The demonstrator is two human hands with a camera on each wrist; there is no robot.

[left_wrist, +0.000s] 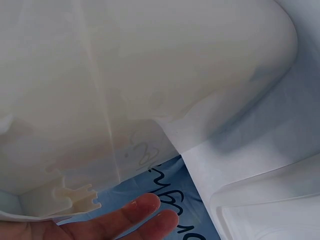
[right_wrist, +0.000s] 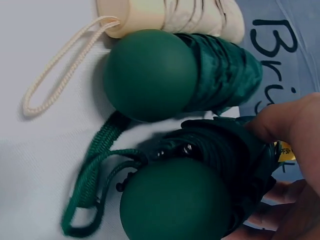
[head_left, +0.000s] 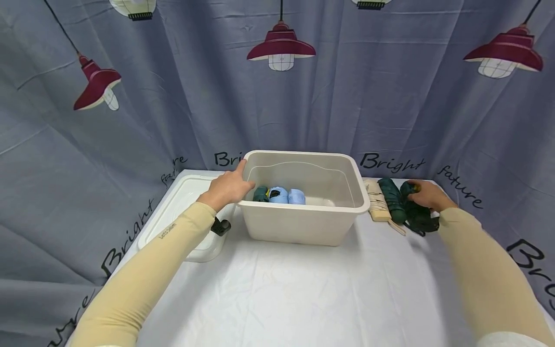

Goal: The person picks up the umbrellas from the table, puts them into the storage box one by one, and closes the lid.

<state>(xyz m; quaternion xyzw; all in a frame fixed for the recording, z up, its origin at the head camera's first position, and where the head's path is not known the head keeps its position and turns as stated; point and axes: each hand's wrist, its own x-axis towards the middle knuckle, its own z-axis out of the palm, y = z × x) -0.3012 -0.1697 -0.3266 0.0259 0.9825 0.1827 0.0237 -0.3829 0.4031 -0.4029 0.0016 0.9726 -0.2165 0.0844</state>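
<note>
Right hand (head_left: 427,195) at the right of the head view, grip wrapped round the outermost dark green folded umbrella (head_left: 417,212); right wrist view shows thumb on top and fingers curled under its canopy end, round handle knob facing the camera at lower centre, green wrist strap (right_wrist: 92,180) trailing left on the surface. Umbrella lies flat on the white surface (head_left: 303,299), right of the bin. Just beside it, touching, a second green umbrella (head_left: 391,200), then a cream umbrella (head_left: 377,202) next to that, nearest the bin; cream strap loop (right_wrist: 60,65) at upper left of the right wrist view. Left hand (head_left: 227,188) rests on the upper left corner of the beige plastic bin (head_left: 303,226), fingers laid over the rim, fairly straight, not clenched; left wrist view shows only fingertips (left_wrist: 145,205) under the bin's outer wall, nothing grasped. Bin sits centre frame, open top. Inside, along the near left wall: one dark green folded umbrella (head_left: 261,194), then two light blue ones (head_left: 278,194) (head_left: 297,196), side by side, touching. Rest of the bin floor is bare. Bin lid (head_left: 182,212) lies flat to the left of the bin, under the left forearm.
</note>
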